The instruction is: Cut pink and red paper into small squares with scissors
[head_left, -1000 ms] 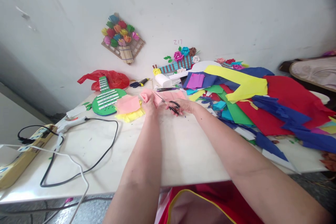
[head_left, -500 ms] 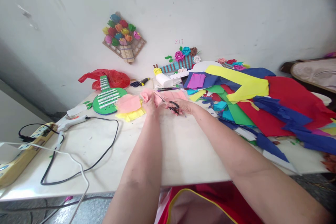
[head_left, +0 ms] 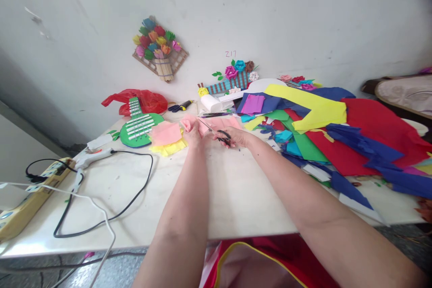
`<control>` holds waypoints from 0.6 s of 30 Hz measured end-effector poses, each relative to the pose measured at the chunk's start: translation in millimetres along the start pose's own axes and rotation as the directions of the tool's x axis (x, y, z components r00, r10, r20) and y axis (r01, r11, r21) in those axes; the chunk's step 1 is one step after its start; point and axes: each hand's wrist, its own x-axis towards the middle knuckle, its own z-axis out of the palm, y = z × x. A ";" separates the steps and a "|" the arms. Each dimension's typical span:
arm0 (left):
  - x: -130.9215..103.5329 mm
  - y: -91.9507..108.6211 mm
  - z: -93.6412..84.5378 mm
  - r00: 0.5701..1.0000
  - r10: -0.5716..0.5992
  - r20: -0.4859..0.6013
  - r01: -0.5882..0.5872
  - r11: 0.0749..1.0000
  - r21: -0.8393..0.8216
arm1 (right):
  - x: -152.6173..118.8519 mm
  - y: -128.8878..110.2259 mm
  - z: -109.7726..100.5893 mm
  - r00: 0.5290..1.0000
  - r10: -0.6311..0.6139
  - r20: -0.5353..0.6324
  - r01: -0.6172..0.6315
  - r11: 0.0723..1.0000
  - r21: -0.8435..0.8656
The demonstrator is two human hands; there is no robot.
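Observation:
My left hand (head_left: 194,136) is closed on a folded piece of pink crepe paper (head_left: 188,121) above the middle of the table. In my right hand (head_left: 232,136) is a pair of scissors with black handles (head_left: 223,135); its blades point left into the pink paper beside my left fingers. More pink paper (head_left: 229,122) stretches out behind the scissors. Just left of my left hand a pink sheet (head_left: 167,133) lies over a ruffled yellow one (head_left: 168,149). Whether the blades are closed cannot be made out.
A green guitar-shaped craft (head_left: 140,128) lies to the left, by a red plastic bag (head_left: 145,100). A white glue gun (head_left: 92,157) with a looping cord and a power strip (head_left: 30,202) occupy the left side. Coloured paper scraps (head_left: 303,139) heap up at right.
Almost nothing differs. Both hands keep their places at the pink paper, and the whole view has shifted very slightly.

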 end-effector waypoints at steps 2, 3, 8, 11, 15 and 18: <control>-0.9 0.9 0.2 1.000 -0.004 -0.001 0.004 1.000 -0.011 | 0.2 -0.1 0.4 1.000 -0.001 -0.001 0.001 1.000 0.000; -1.2 1.0 0.2 1.000 -0.008 -0.005 0.008 1.000 -0.012 | 0.4 0.1 0.4 1.000 -0.001 -0.001 0.001 1.000 0.001; -1.1 0.6 0.5 1.000 -0.026 -0.015 0.025 0.999 -0.025 | 2.4 2.6 -0.2 1.000 -0.012 0.007 0.012 1.000 -0.007; -2.2 1.5 1.4 0.999 -0.033 -0.014 0.033 0.999 -0.036 | 2.3 3.0 -0.4 1.000 -0.019 0.011 0.019 1.000 -0.011; -4.2 3.6 2.1 1.000 -0.025 -0.013 0.025 0.999 -0.027 | 1.2 1.8 0.1 1.000 -0.014 0.005 0.014 1.000 -0.012; -4.2 3.8 1.4 0.999 -0.036 -0.012 0.036 0.999 -0.027 | 2.3 2.5 -0.1 1.000 -0.014 0.003 0.014 1.000 -0.008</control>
